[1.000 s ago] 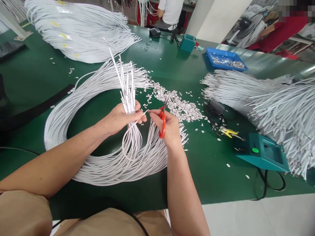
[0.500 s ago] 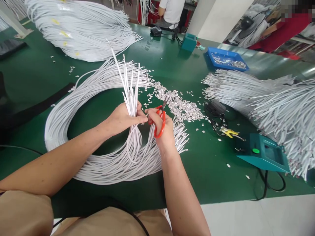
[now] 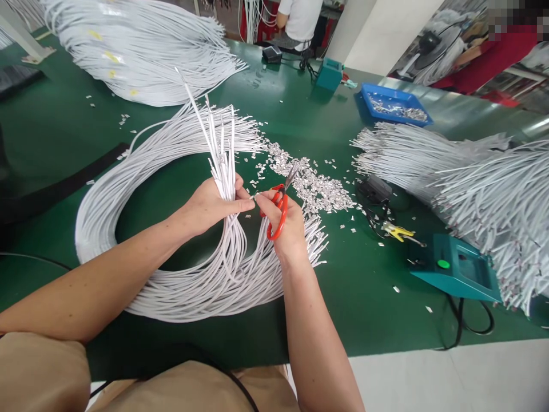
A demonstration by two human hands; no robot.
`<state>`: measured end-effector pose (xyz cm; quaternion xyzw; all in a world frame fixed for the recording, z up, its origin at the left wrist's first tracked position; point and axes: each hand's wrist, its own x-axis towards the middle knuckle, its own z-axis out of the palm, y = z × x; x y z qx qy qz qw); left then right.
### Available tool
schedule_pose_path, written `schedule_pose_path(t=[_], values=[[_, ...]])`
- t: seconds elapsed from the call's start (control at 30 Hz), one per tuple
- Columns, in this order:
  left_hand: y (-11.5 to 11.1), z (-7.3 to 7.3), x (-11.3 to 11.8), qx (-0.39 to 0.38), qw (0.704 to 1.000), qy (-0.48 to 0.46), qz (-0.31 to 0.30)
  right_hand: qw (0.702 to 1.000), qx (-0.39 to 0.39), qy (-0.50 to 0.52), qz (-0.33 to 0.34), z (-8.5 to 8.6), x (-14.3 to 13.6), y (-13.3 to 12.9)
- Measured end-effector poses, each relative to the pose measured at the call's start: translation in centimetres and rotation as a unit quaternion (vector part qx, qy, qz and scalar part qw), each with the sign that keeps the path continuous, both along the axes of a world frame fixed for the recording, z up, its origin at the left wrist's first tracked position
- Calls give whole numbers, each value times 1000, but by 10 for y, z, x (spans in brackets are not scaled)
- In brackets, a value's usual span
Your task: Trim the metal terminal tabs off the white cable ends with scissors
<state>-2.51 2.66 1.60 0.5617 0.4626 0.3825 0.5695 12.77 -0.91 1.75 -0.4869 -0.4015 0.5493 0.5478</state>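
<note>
My left hand (image 3: 214, 200) is closed around a bunch of white cables (image 3: 223, 163), whose ends stick up above the fist. Its thumb and fingertips meet the fingertips of my right hand (image 3: 287, 223) at a small cable end between them. Red-handled scissors (image 3: 281, 214) rest in my right hand, blades pointing up and away, slightly parted. Below both hands lies a large curved coil of white cables (image 3: 193, 297), its cut ends fanning out behind and to the right. Small silvery-white scraps (image 3: 317, 186) are heaped just beyond the scissors.
A thick cable bundle (image 3: 141, 51) lies at the back left, more cables (image 3: 480, 189) at the right. A blue tray (image 3: 394, 103) holds scraps. A teal device (image 3: 457, 266) and a yellow clip (image 3: 398, 232) sit on the right. Two people (image 3: 300, 23) are beyond the green table (image 3: 369, 320).
The upright cable ends in my left hand have tipped slightly left. The hands and scissors stay almost in place, and the whole view has shifted a little.
</note>
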Motion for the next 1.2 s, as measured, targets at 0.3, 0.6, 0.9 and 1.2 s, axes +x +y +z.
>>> schedule_pose_path(t=[0.3, 0.6, 0.9, 1.2], values=[[1, -3, 1, 12, 999, 32, 18, 997, 2, -64, -38, -11, -7, 2], [2, 7, -4, -82, 993, -78, -35, 951, 37, -123, -280, -10, 34, 11], [0, -4, -2, -12, 1000, -15, -24, 947, 173, -233, -141, 2, 0, -4], [3, -2, -3, -12, 996, 20, -84, 943, 101, -304, -92, -13, -7, 2]])
